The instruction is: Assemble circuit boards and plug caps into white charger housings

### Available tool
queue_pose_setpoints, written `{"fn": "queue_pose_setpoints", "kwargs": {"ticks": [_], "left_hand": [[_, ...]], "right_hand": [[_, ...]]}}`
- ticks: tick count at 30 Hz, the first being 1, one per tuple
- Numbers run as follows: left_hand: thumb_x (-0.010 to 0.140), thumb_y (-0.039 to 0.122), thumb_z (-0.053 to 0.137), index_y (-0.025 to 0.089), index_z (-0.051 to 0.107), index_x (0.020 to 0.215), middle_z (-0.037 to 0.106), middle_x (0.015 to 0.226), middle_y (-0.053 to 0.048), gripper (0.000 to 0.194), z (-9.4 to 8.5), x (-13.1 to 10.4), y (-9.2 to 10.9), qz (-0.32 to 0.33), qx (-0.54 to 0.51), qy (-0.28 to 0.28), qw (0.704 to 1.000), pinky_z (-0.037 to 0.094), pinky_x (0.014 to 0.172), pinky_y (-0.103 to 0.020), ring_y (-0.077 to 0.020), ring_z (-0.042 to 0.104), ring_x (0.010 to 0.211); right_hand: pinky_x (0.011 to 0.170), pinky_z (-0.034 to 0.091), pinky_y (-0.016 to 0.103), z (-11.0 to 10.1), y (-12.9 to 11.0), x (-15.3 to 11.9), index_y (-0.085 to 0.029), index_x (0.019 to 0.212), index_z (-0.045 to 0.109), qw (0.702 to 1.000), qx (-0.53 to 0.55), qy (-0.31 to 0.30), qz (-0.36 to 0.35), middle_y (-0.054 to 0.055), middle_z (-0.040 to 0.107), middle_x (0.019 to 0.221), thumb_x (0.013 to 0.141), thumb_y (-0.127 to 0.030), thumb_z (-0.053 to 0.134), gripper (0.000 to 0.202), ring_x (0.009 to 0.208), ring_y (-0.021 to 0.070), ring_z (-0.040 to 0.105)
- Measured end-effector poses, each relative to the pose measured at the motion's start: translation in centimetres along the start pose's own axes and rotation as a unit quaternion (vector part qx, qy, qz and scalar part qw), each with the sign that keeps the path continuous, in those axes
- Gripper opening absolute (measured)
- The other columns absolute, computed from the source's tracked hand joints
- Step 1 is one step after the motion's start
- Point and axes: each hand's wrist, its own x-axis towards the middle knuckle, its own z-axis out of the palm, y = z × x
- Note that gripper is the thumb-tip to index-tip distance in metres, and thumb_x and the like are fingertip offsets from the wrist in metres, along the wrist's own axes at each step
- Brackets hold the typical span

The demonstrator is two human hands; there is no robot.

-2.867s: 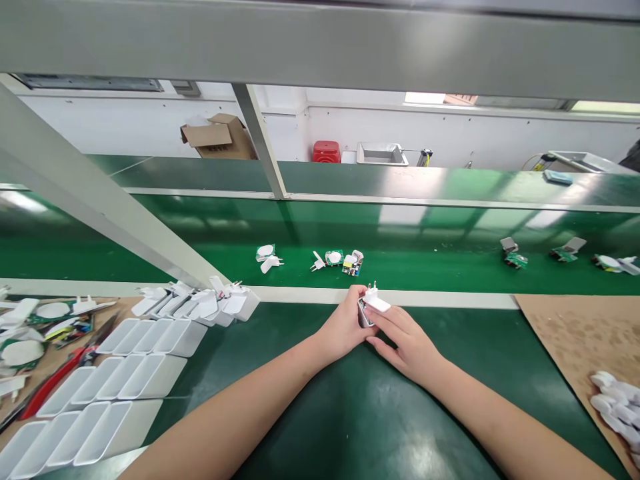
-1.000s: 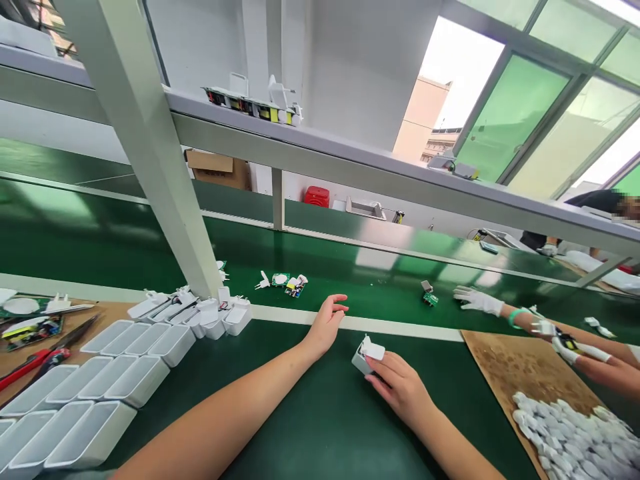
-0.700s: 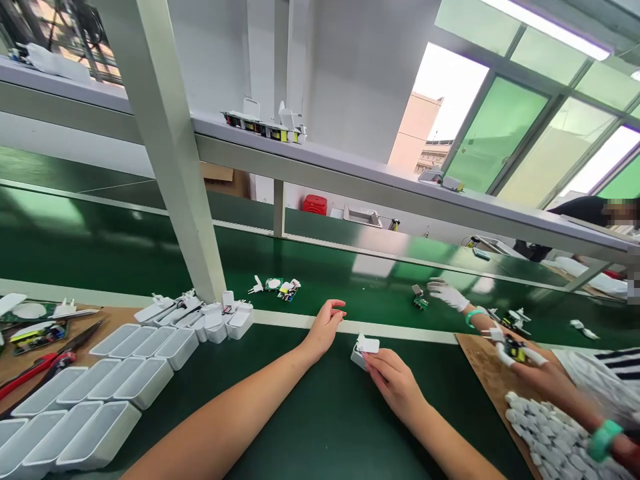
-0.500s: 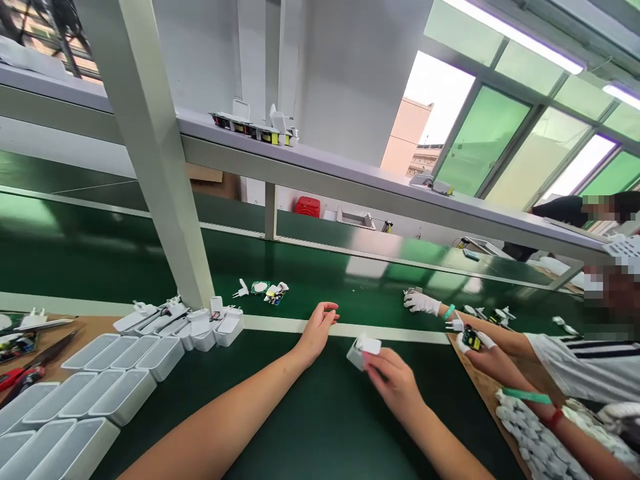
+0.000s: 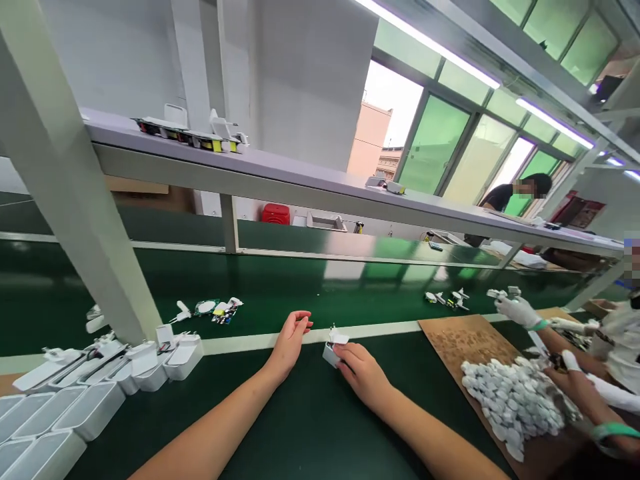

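In my right hand (image 5: pixel 364 373) is a small white plastic charger case (image 5: pixel 331 355), gripped at its right side between thumb and fingers just above the green work surface. A white piece with thin prongs sticks up from the case top. My left hand (image 5: pixel 289 343) is to the left of the case, apart from it, empty, with fingers loosely curved and spread. Beyond my left hand, on the green belt (image 5: pixel 280 287), lie a circuit board with yellow and white parts (image 5: pixel 227 311) and a white plug piece (image 5: pixel 182 312).
Rows of open white cases (image 5: pixel 85 413) stand at left by a slanted post (image 5: pixel 95 220). A shelf (image 5: pixel 300 180) spans above the belt. At right, a pile of white pieces (image 5: pixel 515 400) covers a brown board (image 5: pixel 450 333), beside a co-worker's gloved hand (image 5: pixel 517 312).
The view has turned to the right, so the shelf and cases shift left. My right hand has brought the white case closer to my left hand. The co-worker's gloved hand now holds white parts.
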Motion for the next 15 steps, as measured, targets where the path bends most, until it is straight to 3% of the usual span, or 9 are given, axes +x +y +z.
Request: {"fn": "queue_pose_setpoints", "kwargs": {"ticks": [5,9,15], "left_hand": [[0.103,0.062,0.052,0.020,0.061,0.122,0.068,0.124,-0.011,0.047,-0.2,0.1,0.0,-0.006,0.008,-0.006,1.000,0.052,0.113,-0.051,-0.0297,0.068,0.123],[0.101,0.065,0.054,0.020,0.061,0.122,0.069,0.122,-0.012,0.051,-0.4,0.0,0.2,-0.010,0.017,-0.012,1.000,0.052,0.114,-0.054,-0.0318,0.068,0.124],[0.094,0.073,0.059,0.019,0.062,0.123,0.071,0.123,-0.013,0.060,-0.6,0.1,0.2,-0.011,0.038,-0.029,0.999,0.054,0.112,-0.053,-0.0333,0.071,0.122]], "right_hand": [[0.111,0.059,0.054,0.9,4.3,4.1,-0.026,0.142,0.065,0.997,-0.036,0.024,0.063,0.013,0.071,0.138,0.104,-0.015,0.058,0.040,0.127,0.0325,0.069],[0.113,0.056,0.060,2.6,7.1,7.6,-0.022,0.150,0.061,0.992,-0.045,0.033,0.117,0.017,0.064,0.148,0.099,-0.005,0.052,0.055,0.129,0.0343,0.067],[0.127,0.046,0.051,4.4,7.7,8.5,-0.031,0.171,0.035,0.992,-0.004,0.020,0.123,0.011,0.040,0.175,0.096,-0.007,0.054,0.080,0.156,0.0300,0.048]]}}
